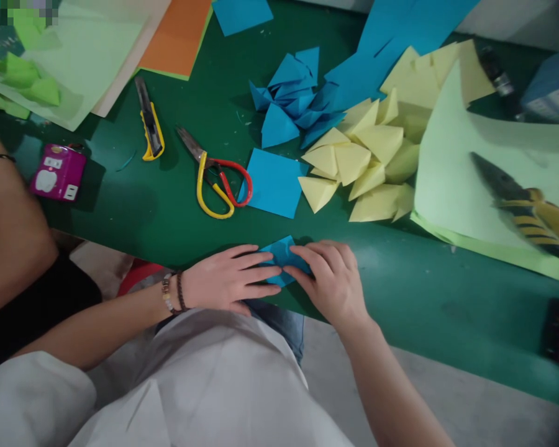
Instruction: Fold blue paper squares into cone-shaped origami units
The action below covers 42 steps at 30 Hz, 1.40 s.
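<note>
Left hand [233, 277], spread, touches blue paper [280, 249] — right hand [330, 273] pinches its edge, thumb to finger; scissors [202, 180] lie beyond.

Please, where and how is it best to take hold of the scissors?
Probably by the yellow loop and red loop, from the near side: the scissors lie flat with the loops toward this side and the blades pointing away. The red loop overlaps a blue paper square, so lift gently.

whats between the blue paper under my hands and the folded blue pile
In the head view, a flat blue sheet lies there on the green table.
</note>
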Motion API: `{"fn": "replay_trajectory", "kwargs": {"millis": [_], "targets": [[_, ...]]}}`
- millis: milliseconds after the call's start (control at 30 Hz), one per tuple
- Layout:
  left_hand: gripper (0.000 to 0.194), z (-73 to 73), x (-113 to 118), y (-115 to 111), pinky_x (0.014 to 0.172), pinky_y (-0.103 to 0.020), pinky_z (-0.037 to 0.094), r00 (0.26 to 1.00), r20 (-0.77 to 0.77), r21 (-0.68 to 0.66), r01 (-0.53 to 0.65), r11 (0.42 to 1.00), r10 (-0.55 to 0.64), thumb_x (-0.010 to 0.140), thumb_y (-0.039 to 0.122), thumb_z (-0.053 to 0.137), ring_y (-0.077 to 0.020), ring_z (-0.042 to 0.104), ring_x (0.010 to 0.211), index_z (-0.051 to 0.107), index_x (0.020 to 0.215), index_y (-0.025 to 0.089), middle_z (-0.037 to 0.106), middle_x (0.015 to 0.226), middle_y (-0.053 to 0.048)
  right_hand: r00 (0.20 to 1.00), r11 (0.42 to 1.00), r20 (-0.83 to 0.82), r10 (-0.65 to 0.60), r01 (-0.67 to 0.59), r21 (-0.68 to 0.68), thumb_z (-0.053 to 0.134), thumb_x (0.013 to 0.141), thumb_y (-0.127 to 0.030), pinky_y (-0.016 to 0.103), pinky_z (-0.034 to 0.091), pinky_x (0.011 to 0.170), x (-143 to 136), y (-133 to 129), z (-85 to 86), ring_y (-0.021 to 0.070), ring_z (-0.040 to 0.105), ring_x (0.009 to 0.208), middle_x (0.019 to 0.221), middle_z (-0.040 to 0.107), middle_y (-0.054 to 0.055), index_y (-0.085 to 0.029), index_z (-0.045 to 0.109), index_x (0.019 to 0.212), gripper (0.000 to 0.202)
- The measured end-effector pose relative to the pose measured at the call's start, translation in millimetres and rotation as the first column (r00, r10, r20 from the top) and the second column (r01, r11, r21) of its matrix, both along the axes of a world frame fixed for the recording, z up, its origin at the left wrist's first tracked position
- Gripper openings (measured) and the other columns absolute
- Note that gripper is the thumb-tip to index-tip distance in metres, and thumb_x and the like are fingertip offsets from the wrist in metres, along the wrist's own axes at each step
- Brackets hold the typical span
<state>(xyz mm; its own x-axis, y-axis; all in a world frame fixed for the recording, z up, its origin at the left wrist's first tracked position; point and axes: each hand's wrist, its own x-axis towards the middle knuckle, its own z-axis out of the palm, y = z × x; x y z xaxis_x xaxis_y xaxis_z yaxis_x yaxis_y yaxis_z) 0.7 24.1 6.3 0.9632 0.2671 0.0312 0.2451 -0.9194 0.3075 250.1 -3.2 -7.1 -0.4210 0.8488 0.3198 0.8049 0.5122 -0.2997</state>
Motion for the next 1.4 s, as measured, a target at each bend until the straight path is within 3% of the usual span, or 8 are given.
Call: {"fn": "replay_trajectory", "kwargs": {"millis": [133, 200, 267, 367, 467, 633, 1067, 1400], "targets": [[0.061, 1.2, 1.1, 0.4, 0.116, -0.047, 0.031, 1.0, 0.006, -0.02, -0.006, 1.0, 0.006, 0.087, 0.06, 0.058, -0.0287, 0.041, 0.137, 0.053, 0.137, 0.026, 0.049, 0.148, -0.005, 0.991, 0.997, -0.107, -0.08, 0.077, -0.031, 0.062, 0.09, -0.03, 0.04, 0.048, 0.085, 4.4, -4.2, 10.1, 0.0256, 0.06, 0.097, 0.099, 0.069, 0.009, -0.023, 0.058, 0.116, 0.028], [0.061, 1.4, 1.3, 0.6, 0.116, -0.046, 0.03, 1.0, 0.002, -0.024, -0.003, 1.0, 0.003, 0.088, 0.061, 0.056, -0.0286, 0.04, 0.138, 0.053, 0.137, 0.025, 0.048, 0.148, -0.004, 0.953, 0.974, -0.207, -0.222, 0.206, -0.098, 0.057, 0.092, -0.023, 0.037, 0.05, 0.083, 3.3, -15.3, 21.7, 0.0226, 0.063, 0.094, 0.103, 0.071, 0.007, -0.024, 0.058, 0.115, 0.023], [0.061, 1.5, 1.4, 0.7, 0.117, -0.046, 0.029, 1.0, -0.005, -0.027, 0.002, 1.0, -0.002, 0.088, 0.061, 0.056, -0.0282, 0.039, 0.139, 0.052, 0.138, 0.026, 0.047, 0.149, -0.004, 0.884, 0.915, -0.272, -0.379, 0.316, -0.25, 0.052, 0.094, -0.021, 0.031, 0.052, 0.07, -2.2, -32.5, 34.1, 0.0164, 0.064, 0.077, 0.108, 0.072, 0.006, -0.025, 0.058, 0.113, 0.02], [0.062, 1.4, 1.3, 0.8, 0.117, -0.045, 0.029, 1.0, -0.018, -0.035, -0.003, 0.999, 0.002, 0.088, 0.062, 0.055, -0.0281, 0.038, 0.14, 0.05, 0.139, 0.026, 0.046, 0.15, -0.004, 0.851, 0.807, -0.321, -0.415, 0.182, -0.561, 0.046, 0.097, -0.025, 0.024, 0.05, 0.053, -17.0, -59.9, 45.4, 0.009, 0.059, 0.056, 0.123, 0.069, 0.009, -0.024, 0.054, 0.109, 0.015], [0.063, 0.7, 1.1, 1.2, 0.117, -0.045, 0.029, 1.0, -0.02, -0.038, -0.001, 0.999, 0.0, 0.088, 0.063, 0.055, -0.0283, 0.038, 0.14, 0.051, 0.139, 0.026, 0.045, 0.151, -0.005, 0.861, 0.726, -0.311, -0.402, 0.094, -0.681, 0.042, 0.098, -0.028, 0.024, 0.051, 0.052, -30.3, -77.1, 44.2, 0.0086, 0.059, 0.054, 0.13, 0.065, 0.013, -0.024, 0.052, 0.108, 0.015], [0.065, -0.6, 1.1, 1.3, 0.118, -0.045, 0.028, 1.0, -0.009, -0.039, 0.007, 0.999, -0.007, 0.086, 0.064, 0.056, -0.0288, 0.037, 0.14, 0.051, 0.138, 0.025, 0.045, 0.151, -0.003, 0.824, 0.675, -0.322, -0.467, 0.097, -0.731, 0.041, 0.098, -0.029, 0.024, 0.051, 0.053, -36.4, -83.0, 36.4, 0.0089, 0.061, 0.056, 0.135, 0.061, 0.015, -0.024, 0.049, 0.111, 0.016], [0.059, 1.0, 2.5, 2.1, 0.116, -0.046, 0.03, 1.0, 0.011, -0.05, -0.007, 0.999, 0.007, 0.087, 0.062, 0.057, -0.0286, 0.039, 0.138, 0.056, 0.133, 0.026, 0.046, 0.15, -0.005, 0.711, 0.58, -0.359, -0.605, 0.085, -0.81, 0.043, 0.097, -0.035, 0.025, 0.047, 0.048, -37.6, -81.7, 35.8, 0.0058, 0.044, 0.043, 0.132, 0.064, 0.014, -0.025, 0.048, 0.111, 0.018], [0.062, 1.5, 2.1, 2.2, 0.116, -0.045, 0.031, 1.0, -0.019, -0.01, 0.012, 1.0, -0.012, 0.085, 0.063, 0.059, -0.0288, 0.038, 0.139, 0.054, 0.135, 0.027, 0.04, 0.154, -0.001, 0.76, 0.598, -0.341, -0.553, 0.077, -0.798, 0.044, 0.097, -0.035, 0.024, 0.048, 0.051, -31.3, -79.9, 34.0, 0.0074, 0.05, 0.05, 0.131, 0.065, 0.012, -0.025, 0.049, 0.109, 0.016]]}}
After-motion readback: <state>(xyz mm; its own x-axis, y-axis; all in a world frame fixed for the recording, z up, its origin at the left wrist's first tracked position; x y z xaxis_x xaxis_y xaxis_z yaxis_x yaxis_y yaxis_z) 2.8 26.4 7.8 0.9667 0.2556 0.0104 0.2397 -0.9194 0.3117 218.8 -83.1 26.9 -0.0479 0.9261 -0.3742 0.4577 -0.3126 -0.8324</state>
